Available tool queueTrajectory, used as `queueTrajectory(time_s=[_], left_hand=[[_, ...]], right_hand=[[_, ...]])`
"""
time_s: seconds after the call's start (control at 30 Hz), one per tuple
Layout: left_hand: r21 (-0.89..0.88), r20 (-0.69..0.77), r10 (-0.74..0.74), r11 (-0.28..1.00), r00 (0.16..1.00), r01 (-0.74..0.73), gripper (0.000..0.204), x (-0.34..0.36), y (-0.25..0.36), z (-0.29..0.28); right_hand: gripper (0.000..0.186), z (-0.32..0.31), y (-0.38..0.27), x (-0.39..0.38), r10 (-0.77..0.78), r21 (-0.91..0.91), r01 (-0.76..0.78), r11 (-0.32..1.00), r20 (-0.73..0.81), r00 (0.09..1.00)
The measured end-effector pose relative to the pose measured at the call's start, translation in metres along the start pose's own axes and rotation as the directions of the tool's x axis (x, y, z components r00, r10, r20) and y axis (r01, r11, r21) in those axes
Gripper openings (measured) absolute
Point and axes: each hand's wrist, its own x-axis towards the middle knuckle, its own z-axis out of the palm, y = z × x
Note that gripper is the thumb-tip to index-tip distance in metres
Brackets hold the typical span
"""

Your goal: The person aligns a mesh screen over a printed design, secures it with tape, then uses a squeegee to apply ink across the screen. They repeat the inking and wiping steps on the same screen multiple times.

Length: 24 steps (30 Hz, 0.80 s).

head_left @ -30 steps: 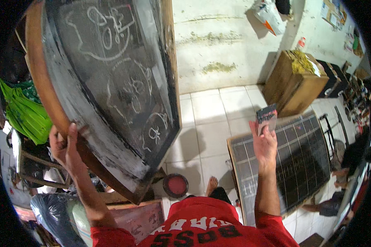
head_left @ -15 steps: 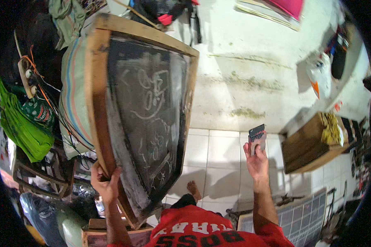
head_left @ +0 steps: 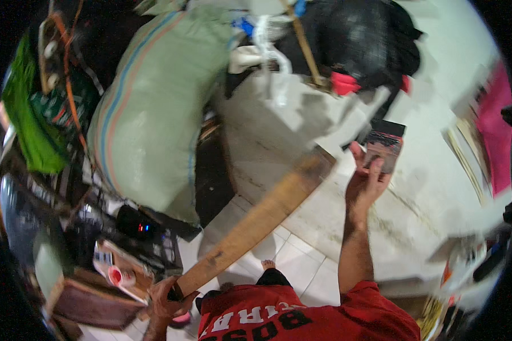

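In my left hand (head_left: pixel 168 298) is the near end of a wood-framed chalkboard (head_left: pixel 250 224), the fingers closed round it. The board is turned edge-on, so mainly the long wooden side of its frame shows, slanting up to the right; the chalk-marked face is out of sight. Raised to the right, apart from the board's far end, my right hand (head_left: pixel 367 184) grips a small rectangular block (head_left: pixel 385 142), black at the top and dusty pinkish-brown below. Its exact kind is unclear.
A stuffed pale green sack (head_left: pixel 153 113) with blue and pink stripes stands left of the board. Beyond are a black bag (head_left: pixel 358 40) and the whitish wall (head_left: pixel 318 187). A red-and-white cup (head_left: pixel 121 277) is at lower left. Something bright pink (head_left: pixel 498 131) lies far right.
The chalkboard has turned from showing its chalked face to edge-on, its far end swinging right. My view has shifted left. My right hand, still gripping the block, appears higher in view.
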Motion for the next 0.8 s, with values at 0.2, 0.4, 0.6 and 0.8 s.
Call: queueTrajectory(time_s=[0.2, 0.4, 0.6, 0.8], left_hand=[[0.020, 0.243, -0.222, 0.974, 0.944, 0.224, 0.062, -0.005, 0.068, 0.021], [0.071, 0.136, -0.293, 0.956, 0.947, 0.286, 0.061, -0.055, 0.094, 0.055], [-0.004, 0.044, -0.762, 0.646, 0.646, 0.763, 0.061, -0.129, 0.118, 0.090], [-0.077, -0.041, -0.915, 0.403, 0.401, 0.912, 0.059, -0.188, 0.172, 0.176]], right_hand=[[0.046, -0.039, 0.068, 0.017, 0.537, -0.231, -0.534, 0.813, -0.054, 0.842], [0.041, -0.042, 0.097, -0.026, 0.563, -0.296, -0.504, 0.812, 0.167, 0.809], [0.039, 0.016, 0.084, -0.091, 0.507, -0.297, -0.411, 0.862, 0.538, 0.673], [0.047, 0.043, 0.073, -0.148, 0.401, -0.208, -0.426, 0.881, 0.806, 0.435]])
